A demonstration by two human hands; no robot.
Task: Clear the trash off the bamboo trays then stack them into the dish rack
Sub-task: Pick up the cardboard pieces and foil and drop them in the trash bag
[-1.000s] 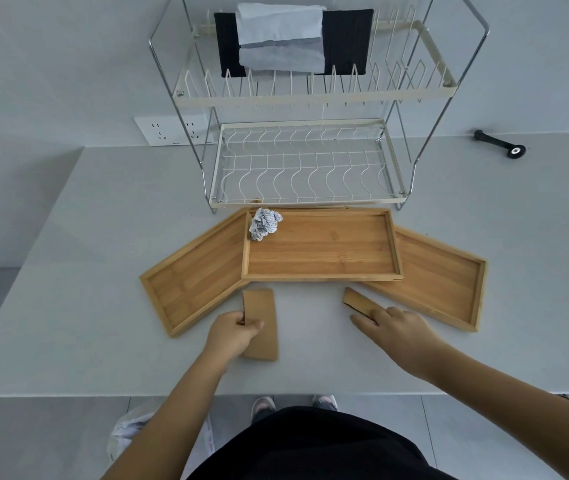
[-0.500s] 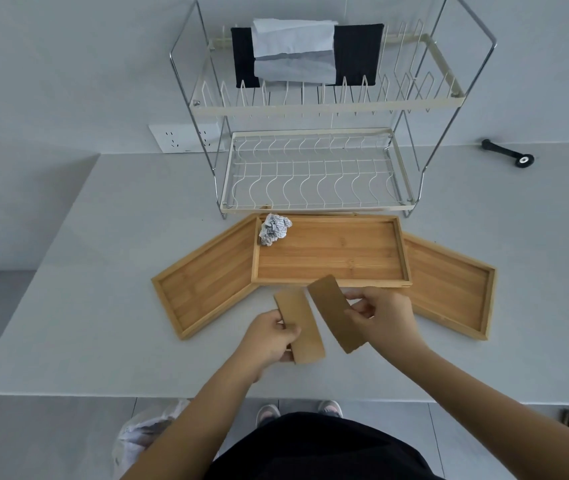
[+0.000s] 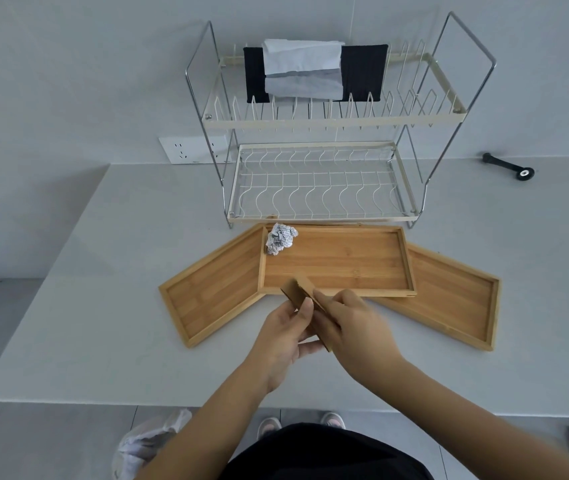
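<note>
Three bamboo trays lie fanned out on the white counter: a left tray [image 3: 207, 299], a middle tray [image 3: 345, 261] overlapping the others, and a right tray [image 3: 456, 303]. A crumpled paper ball [image 3: 280, 238] sits in the middle tray's far left corner. Just in front of the trays, my left hand [image 3: 285, 336] and my right hand [image 3: 356, 327] together hold two brown cardboard pieces [image 3: 298, 292], pressed into one stack above the counter. The two-tier wire dish rack [image 3: 317, 188] stands behind the trays, its lower shelf bare.
A black and a white cloth [image 3: 302, 72] hang on the rack's upper tier. A black tool [image 3: 510, 166] lies at the back right. A wall socket [image 3: 189, 150] is left of the rack. A white bag [image 3: 151, 441] sits on the floor below the counter edge.
Both hands lifted the two cardboard pieces off the counter and brought them together into one stack between the hands.
</note>
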